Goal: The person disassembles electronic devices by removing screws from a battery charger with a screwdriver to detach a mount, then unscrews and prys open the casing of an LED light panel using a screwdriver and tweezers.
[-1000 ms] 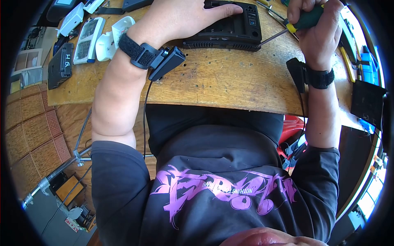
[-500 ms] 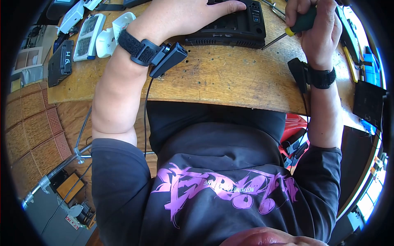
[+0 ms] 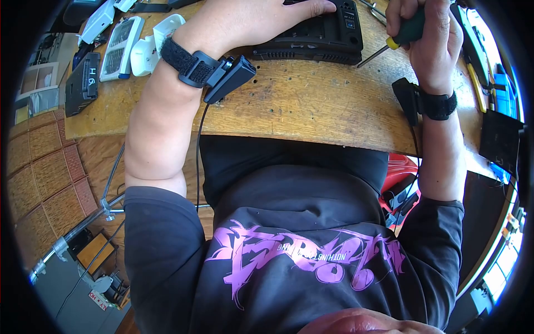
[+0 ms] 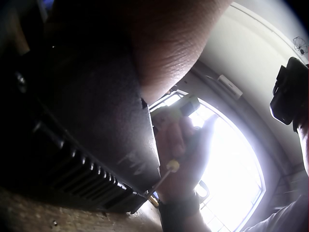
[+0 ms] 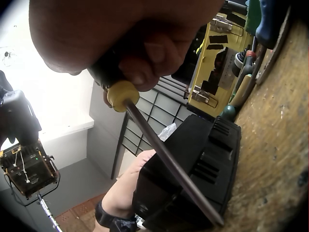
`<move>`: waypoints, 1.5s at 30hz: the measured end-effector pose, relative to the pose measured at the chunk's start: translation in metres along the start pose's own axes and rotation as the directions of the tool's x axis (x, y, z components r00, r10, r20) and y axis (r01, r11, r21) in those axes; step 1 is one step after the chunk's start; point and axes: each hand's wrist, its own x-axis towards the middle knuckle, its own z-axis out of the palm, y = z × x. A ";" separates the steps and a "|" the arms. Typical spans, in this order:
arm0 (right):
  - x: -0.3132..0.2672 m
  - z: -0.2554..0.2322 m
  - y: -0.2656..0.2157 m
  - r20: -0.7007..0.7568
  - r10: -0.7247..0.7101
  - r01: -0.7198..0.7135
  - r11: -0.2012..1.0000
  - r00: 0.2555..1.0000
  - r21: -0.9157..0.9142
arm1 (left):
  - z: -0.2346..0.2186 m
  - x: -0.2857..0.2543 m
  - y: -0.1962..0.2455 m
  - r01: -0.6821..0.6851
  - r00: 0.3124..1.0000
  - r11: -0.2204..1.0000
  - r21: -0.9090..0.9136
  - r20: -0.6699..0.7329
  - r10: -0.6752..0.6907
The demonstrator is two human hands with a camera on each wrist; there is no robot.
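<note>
The left hand point(image 3: 258, 22) covers part of a black device point(image 3: 314, 49) on the bench point(image 3: 311, 106); its fingers are hidden, their curl untellable. The right hand point(image 3: 436, 58) grips a green screwdriver point(image 3: 392, 43), its tip nearer the person than a second ago, beside the device's corner. Leftward stand an open white box point(image 3: 144, 55) and a black block point(image 3: 82, 86) lettered "H"; the shirt point(image 3: 295, 303) reads "NOTHING".

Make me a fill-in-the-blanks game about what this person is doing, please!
1. The right hand grips a screwdriver whose handle is coloured dark ____.
2. The collar between that handle and the metal shaft is coloured ____.
3. The left hand rests its thumb on a device coloured ____.
4. The tabletop beneath is made of ____.

Missing words: green; yellow; black; wood.
</note>
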 end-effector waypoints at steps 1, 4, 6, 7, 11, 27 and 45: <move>0.000 0.000 0.000 0.000 0.001 -0.001 1.000 1.000 0.001 | 0.001 0.000 0.000 -0.011 1.000 1.000 0.007 -0.008 0.011; 0.001 0.001 -0.002 0.017 0.004 -0.004 1.000 1.000 -0.006 | 0.003 0.000 -0.003 -0.033 0.999 0.999 0.011 -0.022 0.033; 0.000 0.001 -0.002 0.017 0.015 -0.015 1.000 1.000 -0.005 | 0.004 -0.001 -0.004 -0.044 0.999 0.999 0.001 -0.031 0.044; 0.001 0.001 -0.002 0.017 0.016 -0.016 1.000 1.000 -0.004 | 0.004 -0.001 -0.004 -0.056 0.998 0.998 -0.009 -0.041 0.055; 0.003 0.004 -0.007 0.048 -0.053 0.055 0.997 0.997 -0.045 | 0.002 -0.002 -0.002 -0.043 0.999 0.999 0.023 -0.028 0.044; 0.000 0.009 -0.016 0.117 -0.064 0.080 0.986 0.991 -0.144 | 0.003 -0.003 -0.004 -0.084 0.996 0.995 0.043 -0.013 0.085; -0.005 0.002 -0.004 0.224 0.132 -0.112 0.989 0.966 -0.100 | 0.001 -0.007 -0.001 -0.093 0.995 0.995 0.041 0.030 0.091</move>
